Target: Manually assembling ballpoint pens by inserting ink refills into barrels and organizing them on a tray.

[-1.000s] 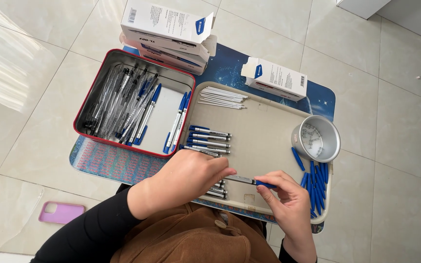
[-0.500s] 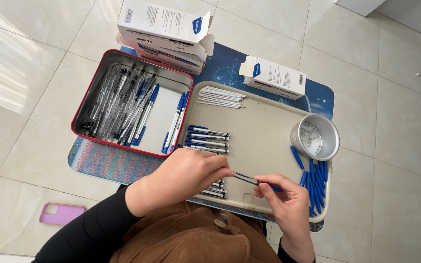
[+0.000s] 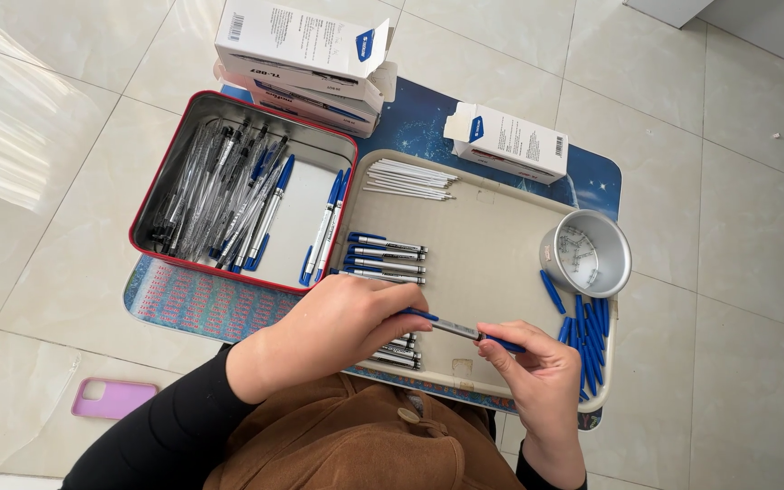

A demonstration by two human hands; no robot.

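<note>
1. The tray (image 3: 483, 272) could be nudged by a forearm, scattering the caps (image 3: 589, 322) along its right edge.
2. The pen (image 3: 451, 326), held level over the tray's near edge, could be dropped if pushed crookedly.
3. It is pinched at one end by the left hand (image 3: 342, 327), at the other by the right hand (image 3: 537, 372); a loose pinch could slip.

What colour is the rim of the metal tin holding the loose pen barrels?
Red, around a silver inside; the tin's rim shows clearly in the head view.

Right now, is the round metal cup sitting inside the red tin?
No, the round metal cup stands on the beige tray, right of the red tin.
</note>
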